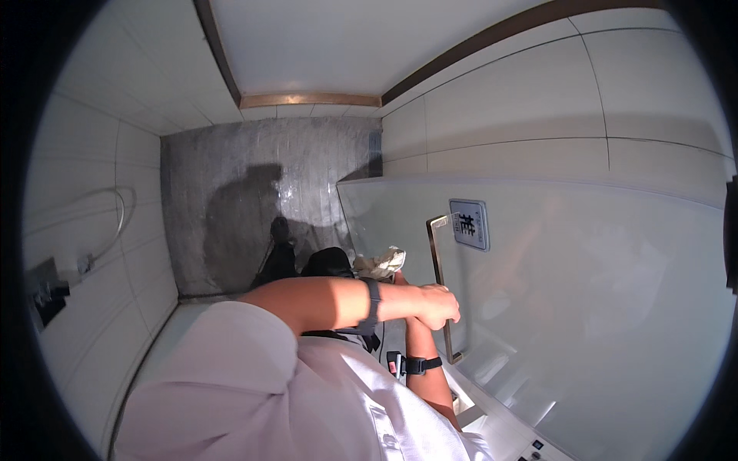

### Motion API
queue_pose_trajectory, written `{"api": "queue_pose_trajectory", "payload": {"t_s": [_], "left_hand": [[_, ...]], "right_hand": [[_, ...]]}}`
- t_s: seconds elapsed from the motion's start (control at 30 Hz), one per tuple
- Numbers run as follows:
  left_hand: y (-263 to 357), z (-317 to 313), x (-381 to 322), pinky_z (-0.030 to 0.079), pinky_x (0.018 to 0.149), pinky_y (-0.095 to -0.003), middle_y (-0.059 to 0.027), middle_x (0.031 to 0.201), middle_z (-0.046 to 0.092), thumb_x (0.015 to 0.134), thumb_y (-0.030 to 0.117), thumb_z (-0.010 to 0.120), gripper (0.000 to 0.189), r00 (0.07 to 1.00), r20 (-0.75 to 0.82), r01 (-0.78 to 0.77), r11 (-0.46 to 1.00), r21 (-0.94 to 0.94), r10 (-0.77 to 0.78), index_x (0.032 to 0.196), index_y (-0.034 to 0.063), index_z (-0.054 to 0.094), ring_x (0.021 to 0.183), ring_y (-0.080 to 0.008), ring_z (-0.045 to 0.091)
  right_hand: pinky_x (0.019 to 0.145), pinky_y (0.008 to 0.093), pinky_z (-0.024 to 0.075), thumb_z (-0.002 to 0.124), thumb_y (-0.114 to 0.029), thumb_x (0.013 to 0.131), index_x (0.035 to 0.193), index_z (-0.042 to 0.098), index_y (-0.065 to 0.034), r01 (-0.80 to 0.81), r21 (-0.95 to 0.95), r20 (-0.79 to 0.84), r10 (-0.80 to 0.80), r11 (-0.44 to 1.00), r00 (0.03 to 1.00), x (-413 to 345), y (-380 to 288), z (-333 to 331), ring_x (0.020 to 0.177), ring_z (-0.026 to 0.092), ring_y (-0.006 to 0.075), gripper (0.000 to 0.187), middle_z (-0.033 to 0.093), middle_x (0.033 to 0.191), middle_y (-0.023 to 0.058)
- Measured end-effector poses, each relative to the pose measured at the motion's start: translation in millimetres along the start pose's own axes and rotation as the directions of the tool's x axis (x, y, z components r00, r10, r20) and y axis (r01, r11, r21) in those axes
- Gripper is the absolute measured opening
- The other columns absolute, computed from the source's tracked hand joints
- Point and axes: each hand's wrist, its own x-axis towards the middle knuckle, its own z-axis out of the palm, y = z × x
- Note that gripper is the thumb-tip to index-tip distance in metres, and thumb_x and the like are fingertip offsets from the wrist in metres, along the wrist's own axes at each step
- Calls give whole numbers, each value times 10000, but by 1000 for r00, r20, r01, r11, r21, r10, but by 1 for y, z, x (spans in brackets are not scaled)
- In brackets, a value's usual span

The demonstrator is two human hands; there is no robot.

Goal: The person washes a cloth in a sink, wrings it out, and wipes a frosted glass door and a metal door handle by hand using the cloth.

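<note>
My left hand [439, 305] is closed around the lower half of a metal bar handle [436, 259] on a frosted glass door [553, 276]. My left forearm crosses in front of my right arm. Mostly hidden behind it, my right hand [399, 278] shows only a little of its fingers. Against those fingers is a crumpled pale cloth or plastic wrapper [380, 263], which the hand appears to hold. Both of my wrists carry black straps; a small device sits by the right one [396, 363].
A small plate with writing [470, 225] is fixed beside the handle. A wet-looking grey floor [230, 190] with a drain grate [375, 147] lies between tiled walls [501, 92]. A shower hose [120, 216] and a fixture [49, 294] are on the left wall.
</note>
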Motion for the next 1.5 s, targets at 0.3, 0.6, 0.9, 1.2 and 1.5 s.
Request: {"api": "queue_pose_trajectory", "payload": {"t_s": [0.3, 0.6, 0.9, 1.2, 1.5], "left_hand": [[-69, -187, -173, 419, 1093, -485, -221, 1517, 393, 652, 336, 859, 994, 716, -457, 610, 791, 42, -528, 1502, 109, 396, 1332, -430, 480], [-94, -259, -222, 465, 1040, -409, -131, 1312, 623, 716, 275, 845, 795, 566, -428, 677, 693, -248, -705, 1408, 90, 500, 1229, -298, 596], [-200, -260, -565, 518, 751, -354, -65, 1036, 651, 754, 182, 716, 558, 247, -90, 810, 257, -528, -965, 1282, 78, 570, 906, -242, 641], [-209, -284, -709, 535, 773, -425, -121, 1091, 696, 691, 127, 802, 657, -249, 78, 818, -253, -517, -965, 1310, 45, 595, 951, -265, 663], [-205, -297, -673, 520, 685, -404, -90, 1003, 684, 690, 112, 765, 610, -171, -160, 665, 7, -747, -972, 1276, 43, 609, 863, -238, 650]], "right_hand": [[1058, 358, 424, 672, -236, 951, 1418, 452, 1, -151, 442, 182, 77, 884, 980, 82, -134, 29, 1242, 543, 213, 568, 602, 1312, 123], [721, 303, 529, 646, -409, 960, 1238, 635, -2, 119, -179, 290, -63, 977, 955, 153, -275, -5, 777, 651, 106, 493, 690, 768, 100], [704, 325, 543, 777, -355, 837, 1361, 544, -69, 977, -200, -462, -887, 79, -23, 57, -487, -100, 899, 648, 260, 641, 604, 1157, 224], [709, 322, 534, 733, -308, 866, 1315, 561, -61, 918, -373, -186, -959, -132, -214, 72, -586, -38, 879, 641, 245, 541, 613, 1110, 194], [714, 319, 525, 690, -262, 894, 1269, 577, -54, 872, -421, -218, -905, -250, -364, 98, -646, -47, 859, 633, 230, 443, 622, 1063, 164]]}}
